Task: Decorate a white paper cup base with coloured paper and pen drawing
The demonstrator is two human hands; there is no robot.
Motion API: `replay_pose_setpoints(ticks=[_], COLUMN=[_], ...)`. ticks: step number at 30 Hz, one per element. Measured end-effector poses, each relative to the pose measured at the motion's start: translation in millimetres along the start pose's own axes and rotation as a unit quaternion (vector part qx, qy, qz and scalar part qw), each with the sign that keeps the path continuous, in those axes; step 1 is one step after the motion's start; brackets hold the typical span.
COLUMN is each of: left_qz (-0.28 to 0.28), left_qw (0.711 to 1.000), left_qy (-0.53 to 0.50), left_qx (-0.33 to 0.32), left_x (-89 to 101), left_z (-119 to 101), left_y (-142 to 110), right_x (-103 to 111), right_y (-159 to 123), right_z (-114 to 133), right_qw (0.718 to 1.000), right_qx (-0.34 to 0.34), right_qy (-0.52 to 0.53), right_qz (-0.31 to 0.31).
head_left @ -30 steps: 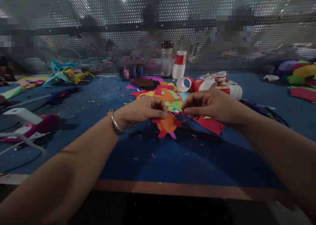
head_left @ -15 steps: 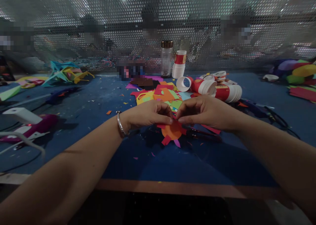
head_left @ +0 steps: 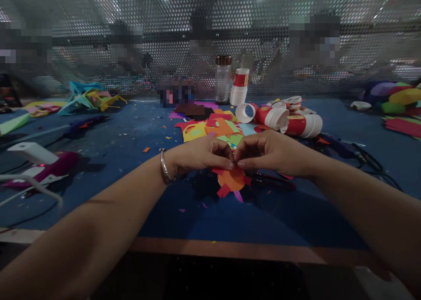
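My left hand (head_left: 200, 154) and my right hand (head_left: 269, 153) meet fingertip to fingertip over the middle of the blue table (head_left: 210, 216). Both pinch the top edge of an orange paper disc with red and pink strips stuck round it (head_left: 233, 180), which hangs just below the fingers. A silver bangle (head_left: 163, 166) circles my left wrist. Behind the hands lies a pile of coloured paper scraps (head_left: 213, 128).
Red and white paper cups (head_left: 289, 120) lie tipped over at the back right; a stack (head_left: 239, 87) and a clear jar (head_left: 222, 78) stand behind. A glue gun (head_left: 39, 166) with cables rests at the left. Folded paper shapes (head_left: 88, 96) sit far left. A perforated screen (head_left: 210, 37) backs the table.
My right hand moved left until its fingertips met the left hand's; the red paper sheet that lay under it is hidden now. Both hands with the orange disc shifted slightly toward me.
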State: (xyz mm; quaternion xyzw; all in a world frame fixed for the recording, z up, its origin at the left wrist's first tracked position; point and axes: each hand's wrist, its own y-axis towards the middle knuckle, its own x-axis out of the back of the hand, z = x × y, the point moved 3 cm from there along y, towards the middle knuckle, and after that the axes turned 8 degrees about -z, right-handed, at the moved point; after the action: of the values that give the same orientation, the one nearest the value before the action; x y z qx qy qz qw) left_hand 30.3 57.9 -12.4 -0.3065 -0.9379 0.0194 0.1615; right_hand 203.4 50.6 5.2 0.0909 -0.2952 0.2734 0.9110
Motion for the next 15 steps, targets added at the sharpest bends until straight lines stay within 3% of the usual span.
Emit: replay_pose_setpoints(ticks=[10,12,15], left_qz=[-0.014,-0.028,-0.063], left_qw=[1.0,1.0,0.998], left_qy=[-0.01,-0.012,-0.025], left_qx=[-0.003,-0.003,-0.014], left_x=[1.2,1.9,4.1], left_z=[-0.2,-0.3,1.2], left_y=[-1.4,-1.0,0.2], right_x=[1.8,5.4,12.8], right_y=[-0.1,0.2,-2.4], right_z=[-1.4,-1.9,2.3], right_qw=[1.0,0.998,0.983], right_qx=[0.0,0.006,0.04], right_qy=[0.016,0.024,-0.002], right_qz=[-0.021,-0.066,-0.181])
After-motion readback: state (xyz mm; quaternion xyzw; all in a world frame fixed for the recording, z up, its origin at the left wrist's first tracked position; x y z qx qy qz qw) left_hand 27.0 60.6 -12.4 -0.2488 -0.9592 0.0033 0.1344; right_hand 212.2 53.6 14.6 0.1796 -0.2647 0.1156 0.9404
